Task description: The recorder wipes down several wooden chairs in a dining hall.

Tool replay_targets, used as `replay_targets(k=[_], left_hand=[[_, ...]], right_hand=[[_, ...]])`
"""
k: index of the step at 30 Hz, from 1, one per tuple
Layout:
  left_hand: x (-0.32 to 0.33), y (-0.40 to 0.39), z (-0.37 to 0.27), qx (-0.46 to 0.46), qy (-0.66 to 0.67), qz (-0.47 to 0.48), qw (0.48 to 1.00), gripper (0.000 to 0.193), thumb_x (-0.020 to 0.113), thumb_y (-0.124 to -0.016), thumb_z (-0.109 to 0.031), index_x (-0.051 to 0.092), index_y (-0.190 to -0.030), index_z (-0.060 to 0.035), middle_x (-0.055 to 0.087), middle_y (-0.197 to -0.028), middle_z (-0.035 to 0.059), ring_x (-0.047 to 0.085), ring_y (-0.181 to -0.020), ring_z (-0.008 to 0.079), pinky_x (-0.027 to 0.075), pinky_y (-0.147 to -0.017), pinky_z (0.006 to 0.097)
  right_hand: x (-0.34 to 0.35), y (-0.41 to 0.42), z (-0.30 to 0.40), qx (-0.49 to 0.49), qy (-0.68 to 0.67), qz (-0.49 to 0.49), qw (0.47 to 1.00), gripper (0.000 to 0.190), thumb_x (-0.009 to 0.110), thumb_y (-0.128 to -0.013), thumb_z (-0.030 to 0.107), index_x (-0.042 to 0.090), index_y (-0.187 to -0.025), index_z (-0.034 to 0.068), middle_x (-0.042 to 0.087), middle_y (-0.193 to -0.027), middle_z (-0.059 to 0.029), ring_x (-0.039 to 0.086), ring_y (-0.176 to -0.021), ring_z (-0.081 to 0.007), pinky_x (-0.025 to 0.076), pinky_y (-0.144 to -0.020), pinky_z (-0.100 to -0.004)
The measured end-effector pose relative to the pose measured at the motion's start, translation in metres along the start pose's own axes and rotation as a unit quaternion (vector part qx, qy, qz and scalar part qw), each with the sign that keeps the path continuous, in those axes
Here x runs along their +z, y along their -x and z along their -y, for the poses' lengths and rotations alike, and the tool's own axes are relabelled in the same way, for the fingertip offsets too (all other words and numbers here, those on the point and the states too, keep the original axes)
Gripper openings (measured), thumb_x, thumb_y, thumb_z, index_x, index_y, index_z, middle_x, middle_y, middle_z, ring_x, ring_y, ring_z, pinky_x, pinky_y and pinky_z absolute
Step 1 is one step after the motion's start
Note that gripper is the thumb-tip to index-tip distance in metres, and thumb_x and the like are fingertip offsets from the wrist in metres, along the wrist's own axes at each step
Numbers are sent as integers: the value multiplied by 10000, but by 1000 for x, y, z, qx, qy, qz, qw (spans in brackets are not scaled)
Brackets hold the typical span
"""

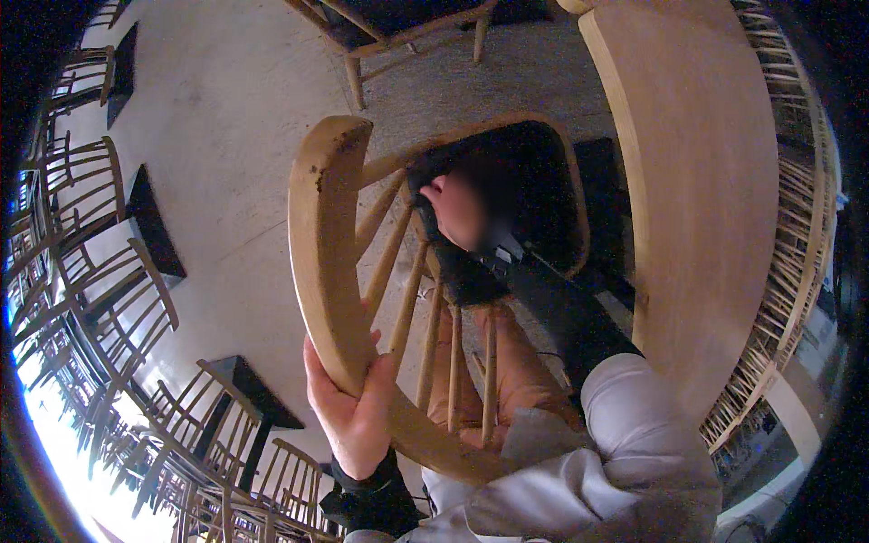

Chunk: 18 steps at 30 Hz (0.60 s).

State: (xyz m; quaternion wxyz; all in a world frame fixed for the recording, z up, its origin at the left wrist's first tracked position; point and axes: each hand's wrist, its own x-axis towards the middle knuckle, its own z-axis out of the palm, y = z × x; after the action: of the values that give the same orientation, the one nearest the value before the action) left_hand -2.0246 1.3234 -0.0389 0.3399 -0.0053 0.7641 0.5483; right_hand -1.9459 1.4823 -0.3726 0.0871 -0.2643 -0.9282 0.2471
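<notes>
A wooden spindle-back chair stands before me, its curved top rail (326,244) toward me and several spindles (407,312) running down to the seat. My left hand (353,407) wraps around the rail at its bend, thumb on one side and fingers on the other. Dark marks show near the rail's far end. Over the black seat (536,197), with its wooden rim, my right hand (455,210) reaches to the rear edge by the spindle bases. Dark material lies under its fingers; whether they hold it cannot be told, as the hand is partly blurred.
At my right runs a broad wooden tabletop (699,203) with a pale edge. Another chair (407,41) with a dark seat stands ahead on the concrete floor (231,156). Many spindle-back chairs (129,292) line the left side, and stacked spindles (794,224) show beyond the tabletop.
</notes>
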Motion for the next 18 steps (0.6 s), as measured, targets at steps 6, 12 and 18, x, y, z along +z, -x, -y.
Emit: replay_targets(k=[6,12,18], left_hand=[[0,2,-2,-15,2,3,1000,632,624,-754,49,378,-1332,-24,539,-1259,185,565,-1111,261,483,-912,363],[1,-3,0,33,-11,23,999,625,608,-765,49,370,-1339,-20,526,-1272,188,531,-1169,287,471,-937,382],[0,-1,-4,6,-12,23,1000,625,608,-769,33,364,-1343,-11,523,-1271,194,520,-1186,294,461,-952,399]], right_hand=[[6,-44,0,-3,18,-66,998,254,548,-798,109,637,-1033,147,527,-1012,-47,522,-923,-290,485,-724,-407],[7,25,11,-44,80,35,995,269,523,-790,134,653,-1024,147,534,-1095,-41,515,-948,-277,462,-735,-397],[-25,137,6,-74,23,204,976,288,507,-801,142,660,-1043,174,527,-1125,-47,492,-1021,-261,447,-767,-405]])
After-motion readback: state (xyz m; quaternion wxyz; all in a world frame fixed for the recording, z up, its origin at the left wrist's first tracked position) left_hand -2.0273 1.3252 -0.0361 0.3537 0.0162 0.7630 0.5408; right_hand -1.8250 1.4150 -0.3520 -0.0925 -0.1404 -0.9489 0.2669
